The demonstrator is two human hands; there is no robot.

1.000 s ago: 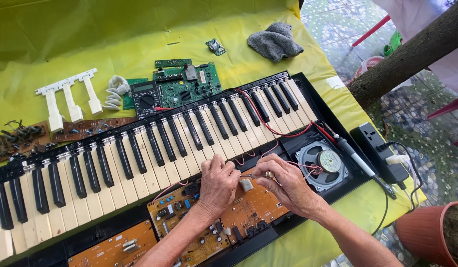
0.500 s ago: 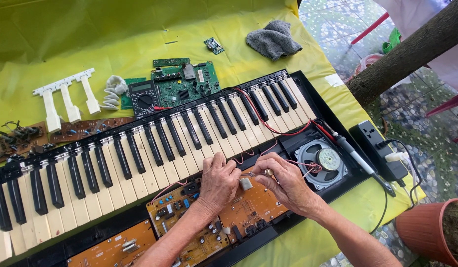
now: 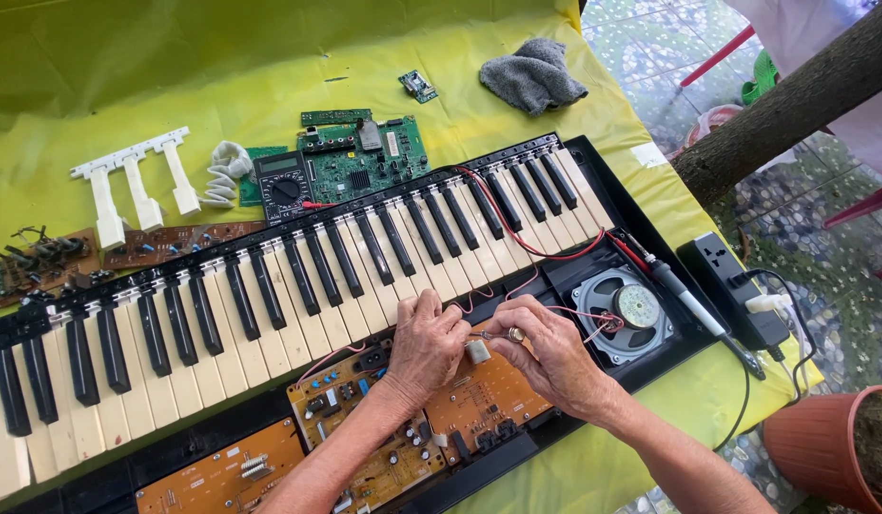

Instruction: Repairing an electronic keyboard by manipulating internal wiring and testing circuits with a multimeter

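Note:
An opened electronic keyboard lies on a yellow-green cloth, its black and white keys running left to right. My left hand and my right hand meet just below the keys, over an orange circuit board. The left hand's fingers are curled on a small white part between the two thumbs. My right hand, which wears a ring, pinches thin red wires that run to the round speaker on the right.
A green circuit board, a black multimeter, white loose keys and a grey rag lie behind the keyboard. A soldering iron and a black power strip sit at the right edge, by a clay pot.
Both hands stay at the same spot over the orange board; only the fingers have shifted slightly around the white part and wires.

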